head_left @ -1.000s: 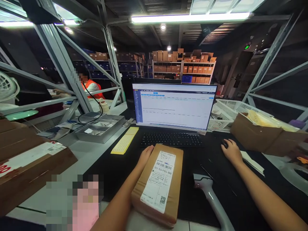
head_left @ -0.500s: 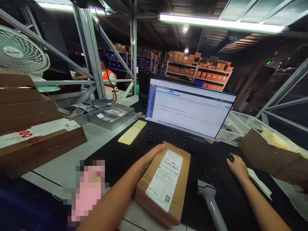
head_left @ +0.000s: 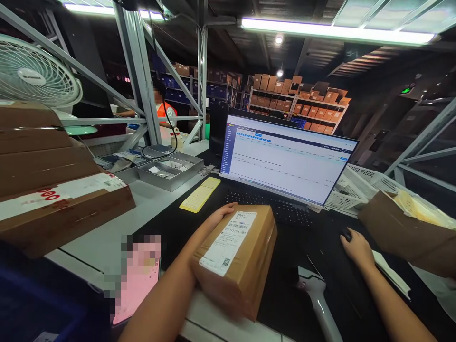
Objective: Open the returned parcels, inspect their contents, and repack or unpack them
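Note:
In the head view, my left hand (head_left: pixel 218 216) grips the far left edge of a brown cardboard box (head_left: pixel 254 266), its arm running along the box's left side. A white shipping label (head_left: pixel 230 242) with a barcode covers part of the box's top. The box is tilted, and its near end is slightly blurred. Over on the right, my right hand (head_left: pixel 359 248) is closed over a black computer mouse (head_left: pixel 346 233) on the dark mat. Between the box and my right arm lies a grey-white barcode scanner (head_left: pixel 315 294).
A monitor (head_left: pixel 285 159) and keyboard (head_left: pixel 267 206) stand behind the box. Left are a yellow pad (head_left: pixel 200 194), a metal tray (head_left: pixel 171 173), a pink phone (head_left: pixel 138 280), and a large carton (head_left: pixel 60 199). An open carton (head_left: pixel 402 232) sits at right. A person in an orange vest (head_left: pixel 166 112) is beyond.
My left hand has turned the box and moved it left, so its right side now shows and the label tips away to the left. My right hand stays on the mouse.

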Motion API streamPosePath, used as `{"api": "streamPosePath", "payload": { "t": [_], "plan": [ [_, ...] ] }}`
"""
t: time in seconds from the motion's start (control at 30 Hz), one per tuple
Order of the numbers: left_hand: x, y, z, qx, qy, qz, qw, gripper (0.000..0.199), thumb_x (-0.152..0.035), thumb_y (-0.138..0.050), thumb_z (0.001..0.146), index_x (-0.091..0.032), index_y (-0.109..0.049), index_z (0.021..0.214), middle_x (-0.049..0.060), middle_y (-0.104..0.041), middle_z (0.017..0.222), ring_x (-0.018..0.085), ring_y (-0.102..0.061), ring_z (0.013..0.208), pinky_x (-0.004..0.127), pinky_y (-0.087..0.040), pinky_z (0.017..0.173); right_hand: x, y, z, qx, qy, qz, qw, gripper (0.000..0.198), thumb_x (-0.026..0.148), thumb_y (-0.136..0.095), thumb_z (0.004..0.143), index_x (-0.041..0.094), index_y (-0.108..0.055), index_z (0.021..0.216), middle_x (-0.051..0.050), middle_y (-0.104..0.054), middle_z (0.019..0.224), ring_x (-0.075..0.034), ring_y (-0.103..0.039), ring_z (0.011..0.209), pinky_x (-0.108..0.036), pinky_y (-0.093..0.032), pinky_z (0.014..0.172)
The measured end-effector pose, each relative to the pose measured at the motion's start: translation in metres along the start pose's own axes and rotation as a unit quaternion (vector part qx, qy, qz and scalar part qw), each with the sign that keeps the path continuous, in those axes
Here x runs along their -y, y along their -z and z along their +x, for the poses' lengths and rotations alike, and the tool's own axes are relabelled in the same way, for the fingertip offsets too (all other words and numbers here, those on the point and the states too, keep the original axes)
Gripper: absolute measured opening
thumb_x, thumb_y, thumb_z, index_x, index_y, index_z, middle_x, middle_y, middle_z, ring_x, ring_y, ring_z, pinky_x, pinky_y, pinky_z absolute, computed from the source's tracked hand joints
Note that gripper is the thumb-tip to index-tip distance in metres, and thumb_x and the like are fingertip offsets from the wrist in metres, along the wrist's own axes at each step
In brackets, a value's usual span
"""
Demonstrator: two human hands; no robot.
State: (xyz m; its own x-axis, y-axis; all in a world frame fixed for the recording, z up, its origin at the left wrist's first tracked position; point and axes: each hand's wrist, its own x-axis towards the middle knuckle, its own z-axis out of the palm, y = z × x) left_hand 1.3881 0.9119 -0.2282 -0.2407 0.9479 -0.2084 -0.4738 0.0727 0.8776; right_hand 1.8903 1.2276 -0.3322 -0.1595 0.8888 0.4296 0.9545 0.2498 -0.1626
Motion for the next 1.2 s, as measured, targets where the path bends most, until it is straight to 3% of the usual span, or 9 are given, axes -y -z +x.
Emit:
{"api": "streamPosePath", "payload": {
  "t": [0.2, 0.4, 0.77, 1.03, 1.2],
  "plan": [
    [0.001, 0.005, 0.005, -0.011, -0.027, 0.021, 0.999, 0.053, -0.019, -0.066, 0.076, -0.021, -0.066, 0.129, 0.006, -0.073, 0.098, 0.018, -0.068, 0.072, 0.029, -0.052, 0.065, -0.001, -0.003, 0.001, -0.007, 0.006, -0.001, 1.000, 0.070, 0.050, -0.035, 0.087, 0.005, -0.058, 0.136, -0.023, -0.062, 0.134, -0.036, -0.056, 0.128, -0.047, -0.044, 0.109],
    [0.005, -0.007, 0.006, -0.009, -0.054, 0.041, 0.998, 0.025, -0.020, -0.071, 0.070, -0.016, -0.078, 0.094, 0.005, -0.074, 0.089, 0.017, -0.064, 0.074, 0.027, -0.049, 0.066, -0.004, -0.007, 0.003, -0.006, 0.040, 0.030, 0.999, 0.065, 0.052, -0.037, 0.088, 0.013, -0.063, 0.132, -0.018, -0.062, 0.135, -0.034, -0.058, 0.126, -0.045, -0.045, 0.108],
    [0.009, 0.002, 0.012, -0.017, -0.084, 0.031, 0.996, 0.026, -0.022, -0.074, 0.065, -0.019, -0.076, 0.090, 0.002, -0.073, 0.092, 0.018, -0.065, 0.079, 0.029, -0.050, 0.072, -0.006, -0.013, 0.004, -0.018, 0.039, 0.016, 0.999, 0.061, 0.051, -0.038, 0.087, 0.014, -0.068, 0.125, -0.019, -0.063, 0.132, -0.033, -0.058, 0.126, -0.046, -0.046, 0.108],
    [0.013, -0.007, 0.008, 0.019, -0.076, 0.020, 0.997, 0.023, -0.021, -0.076, 0.068, -0.019, -0.074, 0.091, 0.006, -0.073, 0.111, 0.022, -0.067, 0.095, 0.031, -0.051, 0.084, -0.006, -0.013, 0.004, -0.009, 0.030, 0.012, 0.999, 0.063, 0.052, -0.036, 0.090, 0.013, -0.066, 0.129, -0.019, -0.061, 0.134, -0.033, -0.057, 0.128, -0.045, -0.045, 0.110],
    [0.007, -0.011, -0.003, 0.012, -0.066, 0.019, 0.998, 0.020, -0.018, -0.075, 0.070, -0.018, -0.074, 0.090, 0.005, -0.073, 0.100, 0.020, -0.067, 0.088, 0.030, -0.051, 0.080, 0.001, -0.004, -0.001, 0.005, 0.016, 0.025, 1.000, 0.062, 0.051, -0.037, 0.088, 0.014, -0.067, 0.128, -0.017, -0.061, 0.136, -0.034, -0.058, 0.127, -0.046, -0.045, 0.109]
  ]
}}
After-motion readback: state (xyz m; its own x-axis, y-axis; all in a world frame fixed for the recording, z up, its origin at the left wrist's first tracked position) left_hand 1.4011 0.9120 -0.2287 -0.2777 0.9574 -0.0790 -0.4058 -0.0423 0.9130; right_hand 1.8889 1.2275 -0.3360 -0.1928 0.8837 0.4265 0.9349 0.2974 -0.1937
